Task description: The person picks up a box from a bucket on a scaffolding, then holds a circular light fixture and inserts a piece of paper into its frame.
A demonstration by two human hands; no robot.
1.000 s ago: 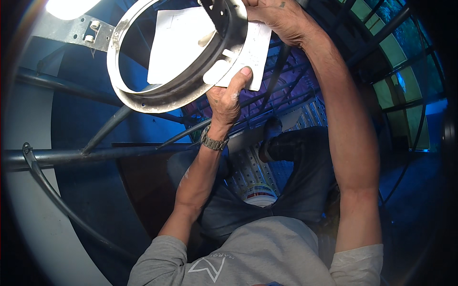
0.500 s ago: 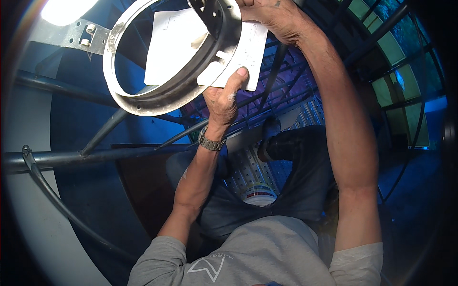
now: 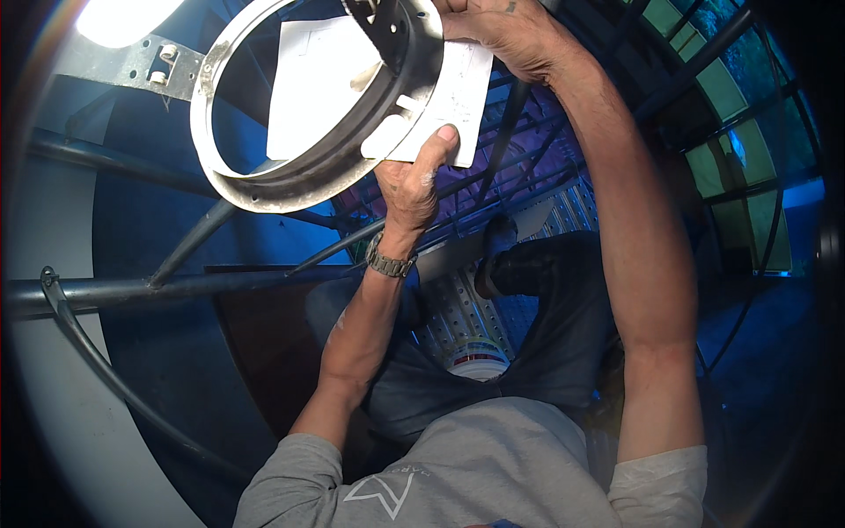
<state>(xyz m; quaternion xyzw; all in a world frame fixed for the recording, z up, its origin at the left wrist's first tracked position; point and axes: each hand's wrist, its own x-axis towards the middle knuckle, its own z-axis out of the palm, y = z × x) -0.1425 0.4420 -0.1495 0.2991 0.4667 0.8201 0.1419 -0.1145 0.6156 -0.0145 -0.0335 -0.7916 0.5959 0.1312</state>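
Note:
A flat white sheet (image 3: 304, 97) with faint marks stands in front of me, seen partly through a metal ring (image 3: 264, 195). The ring has a wide rim with small holes and hides part of the sheet. My left hand (image 3: 409, 189), with a metal watch on its wrist, grips the sheet's lower edge. Its thumb lies over the front and its fingers are hidden behind. My right hand (image 3: 506, 33) is bent in at the top, beside the sheet's upper right part. Its fingers are closed, their tips partly hidden by the ring; what they hold cannot be made out.
A bright lamp (image 3: 128, 19) and a bolted metal bracket (image 3: 132, 70) are at the upper left. Metal scaffold tubes (image 3: 176, 289) cross the left and far side. Below are a perforated metal platform (image 3: 453, 304) and a white bucket (image 3: 478, 365) between my legs.
The sheet has shifted very slightly left. Both hands stay in nearly the same place, and neither grip visibly changes.

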